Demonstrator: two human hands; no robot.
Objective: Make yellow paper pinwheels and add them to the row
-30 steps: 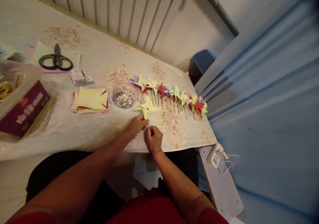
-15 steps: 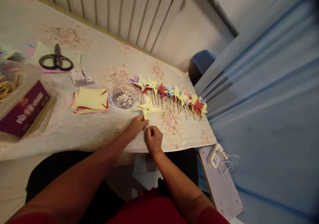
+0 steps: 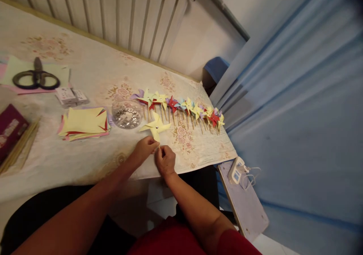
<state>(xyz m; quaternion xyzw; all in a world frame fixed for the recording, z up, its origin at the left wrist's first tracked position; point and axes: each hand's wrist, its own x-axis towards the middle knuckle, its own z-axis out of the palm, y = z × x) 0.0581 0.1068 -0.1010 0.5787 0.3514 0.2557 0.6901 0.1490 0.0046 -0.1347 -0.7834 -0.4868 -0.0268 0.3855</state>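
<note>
Clock positions were taken from the yellow pinwheel (image 3: 157, 127), twelve o'clock lying away from the person. At ten o'clock, near the pinwheel's left vane, stood a clear round dish (image 3: 121, 102) holding a loose scatter of small shiny metal pieces (image 3: 131, 122). Farther out at ten lay two white boxes (image 3: 66, 95), side by side, contents concealed. The yellow pinwheel was held over the near part of the cloth-covered table (image 3: 70, 160), its face turned up toward the person, vanes spread roughly to twelve, three, six and nine. The long axis of its stick (image 3: 159, 146) ran from the head toward half past five. The left hand (image 3: 146, 148) pinched thumb and fingertips together just under the lowest vane; the right hand (image 3: 165, 160), curled closed, gripped the stick immediately below. Most of the stick was hidden by the fingers, and its lower end could not be seen. A row of other pinwheels (image 3: 188, 104) extended from eleven to three o'clock, its rear heads partly covered. A paper stack (image 3: 82, 121) lay at nine; beyond it, a purple box (image 3: 11, 128) was cut off by the border of view, its lettering too blurred to read.
</note>
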